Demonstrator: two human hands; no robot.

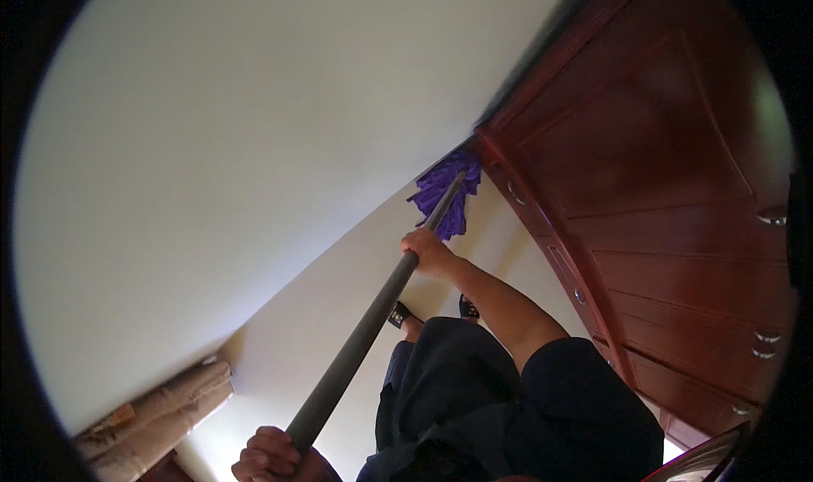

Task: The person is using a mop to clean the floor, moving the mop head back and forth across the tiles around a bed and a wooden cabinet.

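Note:
A mop with a long grey handle (354, 351) runs slantwise from the lower left up to its purple strip head (447, 196). The mop head lies on the pale floor in the corner between the white wall and the dark red wooden cabinet. Near the lower edge, my left hand (273, 458) is closed round the upper end of the handle. My right hand (429, 252) grips the handle farther down, a short way above the purple strips. The palm side of both hands is hidden.
A white wall (212, 160) rises on the left. The red-brown wooden cabinet (644, 160) with metal handles stands along the right. A brown cushioned piece of furniture (161, 414) is at the lower left. My feet in dark sandals (400, 314) stand on the pale floor (313, 313).

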